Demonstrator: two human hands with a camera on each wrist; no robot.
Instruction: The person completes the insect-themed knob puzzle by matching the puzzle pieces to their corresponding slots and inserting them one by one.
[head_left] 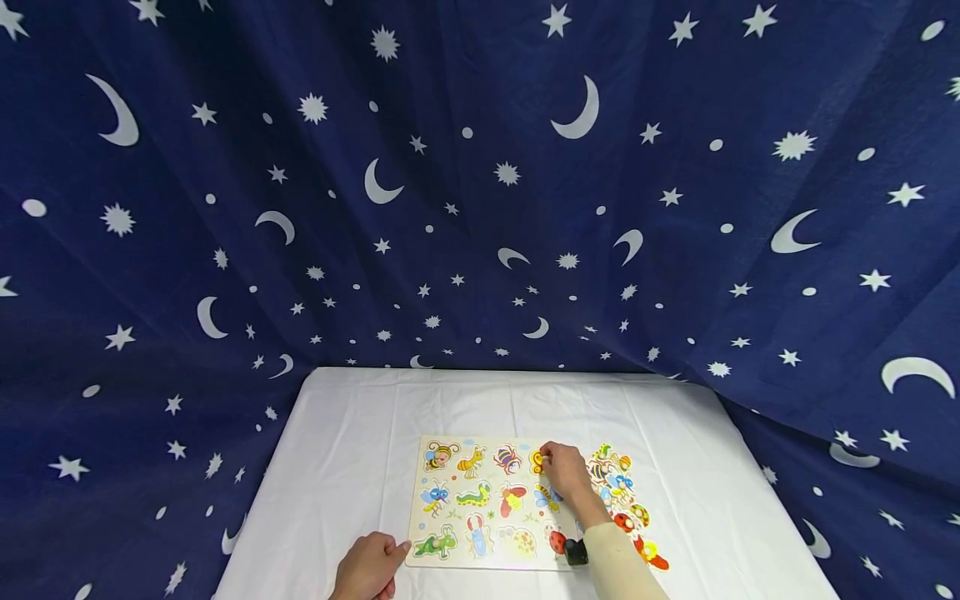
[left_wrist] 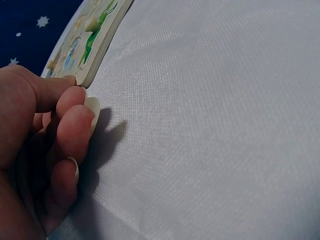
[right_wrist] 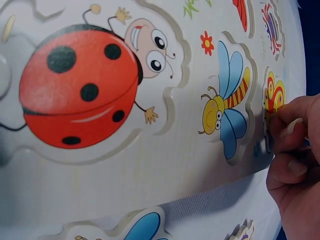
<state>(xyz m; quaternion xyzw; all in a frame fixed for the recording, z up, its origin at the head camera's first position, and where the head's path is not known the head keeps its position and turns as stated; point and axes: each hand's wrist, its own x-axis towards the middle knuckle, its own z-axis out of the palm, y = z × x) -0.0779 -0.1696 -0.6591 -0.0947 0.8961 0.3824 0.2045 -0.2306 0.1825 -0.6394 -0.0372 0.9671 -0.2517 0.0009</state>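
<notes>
Toward the puzzle board's far right corner, the right grip is pinched together on the yellow-and-red butterfly — just beside a blue-winged bee. At the near left corner the left grip, fingers curled, holds the board's edge. Beyond its right side, loose insect pieces lie on the white-covered surface — a starry curtain behind.

A starry curtain hangs behind white cloth
</notes>
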